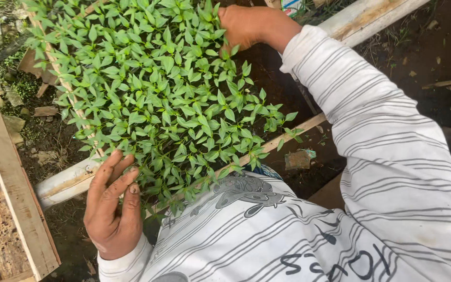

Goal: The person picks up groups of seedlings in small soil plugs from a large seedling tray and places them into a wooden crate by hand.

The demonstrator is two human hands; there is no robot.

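White striped cloth of the person's shirt [309,235] fills the nearest part of the view, just below the seedling tray [288,137]. At the tray's near-left corner lies the left hand [113,206], soil-stained, its grip loosely apart: the fingers [111,180] are spread and extended, tips touching the outermost leaves, clamped on nothing. The seedlings [157,89] form a dense green mass of small pointed leaves that covers the tray from this corner to its far side. A pale pipe [63,183] runs beneath the tray's near-left corner, just beside the left hand. A wooden plank [11,193] lies to the left of the tray, apart from it. Dark soil [439,52] is exposed to the right of the tray. At the tray's far edge, the right hand [249,26] reaches in from a striped sleeve [361,104]; its fingers are buried among the leaves, so whether its grip is together or apart cannot be told.
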